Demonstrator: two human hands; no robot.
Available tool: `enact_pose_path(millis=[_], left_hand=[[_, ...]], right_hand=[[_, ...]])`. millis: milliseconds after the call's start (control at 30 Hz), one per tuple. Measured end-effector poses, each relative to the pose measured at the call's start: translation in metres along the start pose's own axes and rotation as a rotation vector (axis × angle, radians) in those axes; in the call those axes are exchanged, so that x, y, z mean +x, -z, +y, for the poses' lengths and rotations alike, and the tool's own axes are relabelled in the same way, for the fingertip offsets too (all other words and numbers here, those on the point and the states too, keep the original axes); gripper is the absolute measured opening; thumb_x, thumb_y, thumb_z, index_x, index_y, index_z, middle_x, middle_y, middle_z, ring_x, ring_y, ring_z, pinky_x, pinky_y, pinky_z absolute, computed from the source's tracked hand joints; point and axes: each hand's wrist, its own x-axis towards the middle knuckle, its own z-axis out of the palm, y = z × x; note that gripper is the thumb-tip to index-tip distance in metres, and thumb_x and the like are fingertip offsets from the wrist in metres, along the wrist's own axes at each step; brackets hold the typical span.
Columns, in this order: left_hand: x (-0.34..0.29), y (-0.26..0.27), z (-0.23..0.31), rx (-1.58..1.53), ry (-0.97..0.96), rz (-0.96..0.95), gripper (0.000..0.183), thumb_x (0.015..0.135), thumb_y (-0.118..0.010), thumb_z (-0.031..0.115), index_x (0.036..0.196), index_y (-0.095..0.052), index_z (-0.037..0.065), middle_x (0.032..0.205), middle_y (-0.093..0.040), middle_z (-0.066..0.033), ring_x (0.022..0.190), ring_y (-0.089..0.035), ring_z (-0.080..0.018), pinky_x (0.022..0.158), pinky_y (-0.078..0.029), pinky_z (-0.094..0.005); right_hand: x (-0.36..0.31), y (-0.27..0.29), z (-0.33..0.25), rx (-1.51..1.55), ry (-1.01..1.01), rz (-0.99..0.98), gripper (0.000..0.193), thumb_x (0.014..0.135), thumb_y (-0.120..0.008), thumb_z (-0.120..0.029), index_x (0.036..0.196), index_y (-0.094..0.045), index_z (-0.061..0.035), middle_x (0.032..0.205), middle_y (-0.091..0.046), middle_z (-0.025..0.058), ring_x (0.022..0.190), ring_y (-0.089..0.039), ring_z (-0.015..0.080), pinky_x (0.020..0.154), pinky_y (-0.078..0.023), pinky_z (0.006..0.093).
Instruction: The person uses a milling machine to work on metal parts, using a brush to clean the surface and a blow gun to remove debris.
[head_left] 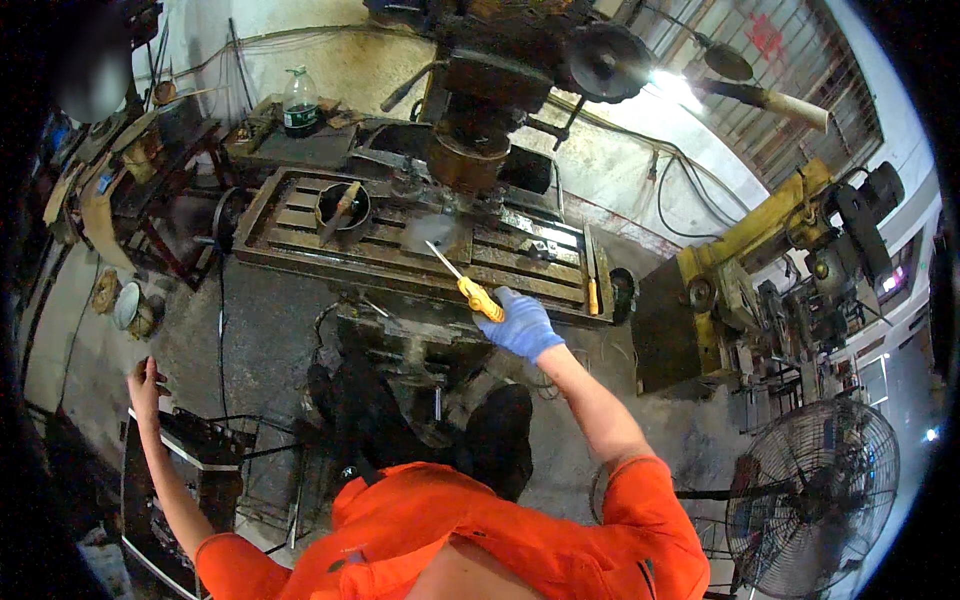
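My right hand (522, 326), in a blue glove, grips a yellow air blow gun (480, 298) by its body. The gun's long thin metal nozzle points up and left over the slotted machine table (300, 250). A pale blurred patch hangs just past the nozzle tip, below the dark milling head (470, 150). Out at the left, my bare left hand (148, 390) is raised with its fingers apart, holding nothing, above a dark stand (180, 450). On the table's left part sits a round pan (364, 208) with a brush (347, 198) resting in it.
An orange-handled tool (593, 296) lies at the table's right end. A large clear bottle (300, 105) stands behind on the left. At the right are a yellow machine (705, 300) and a big caged fan (810, 490). A handwheel (232, 218) juts out at the table's left.
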Motion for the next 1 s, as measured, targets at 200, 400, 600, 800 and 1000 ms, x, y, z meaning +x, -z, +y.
enact_pose_path(millis=[200, 400, 600, 800, 1000], left_hand=[[-0.026, 0.013, 0.015, 0.062, -0.014, 0.043, 0.04, 0.088, -0.051, 0.029, 0.106, -0.053, -0.007, 0.066, -0.053, -0.0057, 0.052, -0.05, -0.0091, 0.039, -0.041, -0.0226], [-0.056, 0.099, -0.034, 0.093, -0.044, 0.192, 0.035, 0.087, -0.052, 0.027, 0.101, -0.057, -0.004, 0.067, -0.057, -0.0051, 0.056, -0.049, -0.0115, 0.053, -0.04, -0.0245], [-0.14, 0.133, -0.03, 0.501, 0.166, 0.376, 0.042, 0.084, -0.054, 0.035, 0.096, -0.059, -0.005, 0.064, -0.056, -0.0087, 0.053, -0.052, -0.0153, 0.051, -0.043, -0.0296], [-0.191, 0.122, -0.058, 0.277, 0.363, 0.294, 0.033, 0.08, -0.059, 0.02, 0.102, -0.057, -0.005, 0.077, -0.062, -0.0128, 0.053, -0.058, -0.0155, 0.046, -0.046, -0.027], [-0.168, 0.101, -0.076, 0.888, 0.205, 0.196, 0.036, 0.066, -0.059, 0.006, 0.101, -0.059, 0.003, 0.094, -0.061, -0.0182, 0.085, -0.06, -0.0304, 0.072, -0.048, -0.0395]], right_hand=[[0.068, 0.014, -0.019, -0.257, -0.104, -0.129, 0.046, 0.073, -0.05, -0.047, 0.083, -0.065, -0.0047, 0.085, -0.063, 0.0163, 0.081, -0.061, 0.0312, 0.071, -0.047, 0.0384], [0.129, 0.002, -0.018, -0.216, -0.154, -0.065, 0.044, 0.07, -0.052, -0.043, 0.087, -0.065, -0.0046, 0.09, -0.062, 0.0191, 0.085, -0.06, 0.0345, 0.074, -0.047, 0.0398], [0.086, -0.018, 0.04, -0.156, -0.128, 0.078, 0.049, 0.074, -0.055, -0.047, 0.078, -0.062, 0.002, 0.072, -0.061, 0.0224, 0.066, -0.059, 0.0349, 0.061, -0.043, 0.0444], [0.055, -0.006, 0.033, 0.094, -0.103, -0.018, 0.039, 0.075, -0.064, -0.032, 0.067, -0.055, 0.0047, 0.054, -0.049, 0.0074, 0.05, -0.04, 0.0135, 0.048, -0.035, 0.0326], [0.008, -0.015, 0.004, 0.297, -0.117, -0.117, 0.034, 0.075, -0.067, -0.028, 0.07, -0.055, 0.0029, 0.054, -0.048, 0.0043, 0.05, -0.039, 0.0125, 0.048, -0.036, 0.0323]])
